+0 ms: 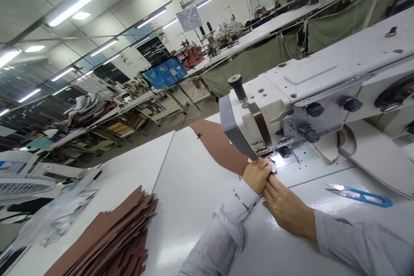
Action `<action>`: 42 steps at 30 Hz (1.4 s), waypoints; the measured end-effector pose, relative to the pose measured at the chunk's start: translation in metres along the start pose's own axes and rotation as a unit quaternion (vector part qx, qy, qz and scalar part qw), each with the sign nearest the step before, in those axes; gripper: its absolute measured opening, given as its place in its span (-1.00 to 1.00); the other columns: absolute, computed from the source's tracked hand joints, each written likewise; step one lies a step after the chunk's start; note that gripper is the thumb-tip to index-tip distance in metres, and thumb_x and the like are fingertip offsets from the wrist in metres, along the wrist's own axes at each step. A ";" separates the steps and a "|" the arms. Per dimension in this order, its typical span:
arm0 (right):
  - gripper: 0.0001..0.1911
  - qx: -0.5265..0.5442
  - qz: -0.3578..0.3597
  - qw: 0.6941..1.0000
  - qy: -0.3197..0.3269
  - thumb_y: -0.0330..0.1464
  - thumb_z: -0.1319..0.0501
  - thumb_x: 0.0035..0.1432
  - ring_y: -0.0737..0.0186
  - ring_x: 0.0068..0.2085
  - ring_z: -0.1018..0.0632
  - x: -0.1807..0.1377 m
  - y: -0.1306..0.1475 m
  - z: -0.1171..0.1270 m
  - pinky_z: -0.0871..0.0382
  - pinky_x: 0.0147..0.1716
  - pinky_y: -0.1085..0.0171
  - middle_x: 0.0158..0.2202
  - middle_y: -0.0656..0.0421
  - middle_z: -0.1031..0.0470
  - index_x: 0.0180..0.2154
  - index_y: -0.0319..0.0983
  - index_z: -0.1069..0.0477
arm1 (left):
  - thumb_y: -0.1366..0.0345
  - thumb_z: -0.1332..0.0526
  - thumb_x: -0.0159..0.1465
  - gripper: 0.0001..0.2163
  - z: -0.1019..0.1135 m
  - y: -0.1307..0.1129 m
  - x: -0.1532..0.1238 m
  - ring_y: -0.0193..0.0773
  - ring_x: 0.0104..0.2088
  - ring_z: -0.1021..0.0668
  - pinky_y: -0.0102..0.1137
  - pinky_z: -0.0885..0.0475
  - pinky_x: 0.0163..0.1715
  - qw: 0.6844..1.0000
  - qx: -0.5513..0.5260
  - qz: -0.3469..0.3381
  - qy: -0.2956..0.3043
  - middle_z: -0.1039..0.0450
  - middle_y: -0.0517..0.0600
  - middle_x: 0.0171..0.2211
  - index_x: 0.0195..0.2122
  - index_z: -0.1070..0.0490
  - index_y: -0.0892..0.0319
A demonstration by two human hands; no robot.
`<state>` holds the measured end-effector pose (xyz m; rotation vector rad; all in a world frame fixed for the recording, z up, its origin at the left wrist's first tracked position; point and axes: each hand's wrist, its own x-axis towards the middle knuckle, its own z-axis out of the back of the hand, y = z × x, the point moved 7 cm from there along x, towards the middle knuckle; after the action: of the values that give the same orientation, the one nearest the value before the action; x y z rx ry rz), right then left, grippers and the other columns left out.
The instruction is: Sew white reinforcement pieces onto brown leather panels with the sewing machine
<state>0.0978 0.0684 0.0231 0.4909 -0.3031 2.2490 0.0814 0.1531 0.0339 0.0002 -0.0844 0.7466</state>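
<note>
From the sewing machine [307,86], the right end runs past the picture's edge. At its needle, our left hand [257,176] and right hand [286,209] partly cover the work. The small piece [271,164] that the left fingers [265,170] pinch is too small for us to tell, and the needle is hard to make out. Left of the machine, the stack of brown leather pieces [110,233] runs off the bottom edge, as do both sleeves [213,241]. Far beyond the machine, the print on the blue poster [164,73] and the items on the distant benches [246,39] are too small for us to read.
</note>
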 end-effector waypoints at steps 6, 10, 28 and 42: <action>-0.59 0.014 0.003 1.000 -0.003 -0.35 -0.06 0.20 -0.08 0.06 -0.30 -0.001 -0.001 -0.002 -0.06 0.13 -0.06 -0.04 -0.23 -0.33 -0.05 -0.58 -0.31 | 0.43 -0.06 0.25 -0.86 -0.001 -0.001 0.003 -0.30 -0.31 -0.45 -0.41 -0.38 -0.29 0.999 0.012 -0.036 0.012 -0.41 -0.04 -0.39 -0.39 -0.39 0.20; -0.60 0.015 0.009 1.000 0.004 -0.35 -0.07 0.18 -0.06 0.00 -0.35 -0.002 0.000 -0.006 -0.08 0.10 -0.08 -0.12 -0.21 -0.37 -0.07 -0.57 -0.33 | 0.42 -0.08 0.24 -0.85 0.000 -0.006 0.006 -0.27 -0.35 -0.46 -0.39 -0.38 -0.35 0.997 0.047 -0.038 0.047 -0.42 -0.02 -0.42 -0.43 -0.39 0.22; -0.68 -0.009 -0.117 0.993 0.006 -0.59 -0.01 0.03 0.16 -0.39 -0.25 -0.014 -0.060 0.018 -0.05 -0.43 0.20 -0.43 0.08 -0.27 -0.17 -0.35 -0.39 | 0.48 -0.05 0.22 -0.89 -0.004 -0.014 -0.007 -0.18 -0.24 -0.44 -0.31 -0.42 -0.24 0.999 0.034 0.025 -0.028 -0.40 0.05 -0.33 -0.35 -0.36 0.26; -0.70 0.067 -0.170 0.983 0.006 -0.54 0.00 0.11 0.23 -0.36 -0.21 -0.002 -0.082 0.015 0.01 -0.36 0.27 -0.41 0.13 -0.27 -0.23 -0.21 -0.44 | 0.57 -0.02 0.15 -0.76 -0.004 0.000 -0.014 -0.15 -0.07 -0.40 -0.27 -0.40 -0.04 0.991 -0.063 0.042 -0.111 -0.37 0.10 -0.13 -0.19 -0.35 0.27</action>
<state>0.1650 0.1150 0.0403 0.5546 -0.0537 1.9441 0.0717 0.1438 0.0285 -0.0410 -0.3454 0.8224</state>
